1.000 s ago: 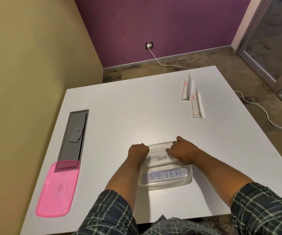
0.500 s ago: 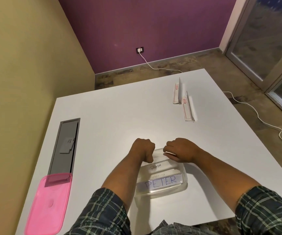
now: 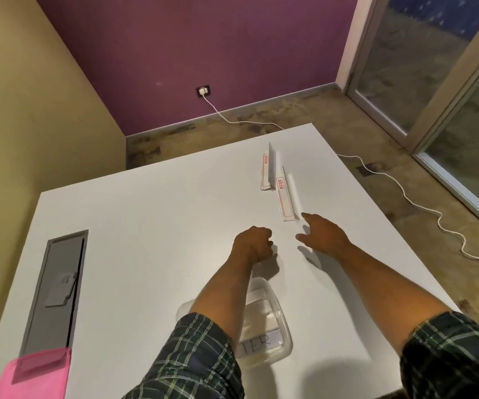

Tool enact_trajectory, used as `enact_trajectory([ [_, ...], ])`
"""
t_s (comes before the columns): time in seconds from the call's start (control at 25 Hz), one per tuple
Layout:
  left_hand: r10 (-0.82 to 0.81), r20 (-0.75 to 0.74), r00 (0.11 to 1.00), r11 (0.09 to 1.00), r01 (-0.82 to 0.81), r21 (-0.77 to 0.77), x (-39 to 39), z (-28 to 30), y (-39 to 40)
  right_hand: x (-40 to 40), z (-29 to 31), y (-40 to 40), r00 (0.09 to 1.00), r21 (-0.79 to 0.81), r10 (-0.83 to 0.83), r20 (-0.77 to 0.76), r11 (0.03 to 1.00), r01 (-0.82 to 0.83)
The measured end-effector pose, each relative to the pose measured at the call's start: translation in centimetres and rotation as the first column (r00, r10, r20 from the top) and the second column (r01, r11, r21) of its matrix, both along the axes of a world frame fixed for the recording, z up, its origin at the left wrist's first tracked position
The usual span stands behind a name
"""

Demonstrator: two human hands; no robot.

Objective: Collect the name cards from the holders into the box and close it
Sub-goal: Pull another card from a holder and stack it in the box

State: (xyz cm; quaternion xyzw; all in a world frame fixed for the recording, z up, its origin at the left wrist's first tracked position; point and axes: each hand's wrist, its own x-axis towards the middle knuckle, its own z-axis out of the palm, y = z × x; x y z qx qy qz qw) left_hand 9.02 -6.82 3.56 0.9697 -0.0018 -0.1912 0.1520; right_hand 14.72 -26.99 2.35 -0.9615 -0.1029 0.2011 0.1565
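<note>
A clear plastic box (image 3: 275, 309) sits near the table's front edge, partly under my left forearm, with name cards inside; one shows the letters "TER" (image 3: 258, 341). Its pink lid (image 3: 33, 375) lies at the front left corner. Two clear acrylic holders stand at the far right: the nearer holder (image 3: 287, 197) and the farther holder (image 3: 270, 168). My right hand (image 3: 323, 234) is open, fingers spread, just short of the nearer holder. My left hand (image 3: 254, 244) is a closed fist over the table beyond the box, and I see nothing in it.
A grey cable hatch (image 3: 56, 286) is set into the white table (image 3: 151, 226) on the left. A white cable (image 3: 422, 208) runs across the floor to the right of the table. Glass doors stand at the far right.
Both hands have left the box and moved forward toward the holders. My right hand has opened. The view has tilted up, so the box now sits lower in frame.
</note>
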Motion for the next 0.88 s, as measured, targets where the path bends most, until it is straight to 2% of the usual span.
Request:
enact_trajectory([
  [0.16,0.119,-0.043,0.992,0.971,-0.126,-0.206,3.3,-2.2,-2.2,2.6,-1.8,-0.8,0.996,0.025,0.026,-0.082,0.999,-0.024],
  [0.4,0.289,-0.140,0.947,0.818,-0.321,-0.478,8.5,-5.1,-4.1,5.9,-5.0,-0.5,0.987,0.127,0.001,-0.161,0.992,0.020],
  [0.52,0.364,-0.200,0.910,0.733,-0.412,-0.542,10.8,-6.2,-5.0,7.3,-6.4,-0.2,0.986,0.168,0.018,-0.167,0.986,0.011],
  [0.6,0.413,-0.251,0.876,0.641,-0.475,-0.603,12.1,-6.7,-5.5,7.8,-6.9,0.0,0.990,0.196,0.043,-0.138,0.981,-0.015],
  [0.76,0.531,-0.376,0.760,0.463,-0.631,-0.622,13.2,-7.6,-5.6,8.1,-7.0,-0.4,0.990,0.245,0.126,-0.064,0.964,-0.106],
  [0.88,0.598,-0.370,0.710,0.443,-0.679,-0.586,12.5,-7.2,-5.1,7.8,-6.8,-1.2,0.964,0.197,0.265,0.006,0.945,-0.261],
])
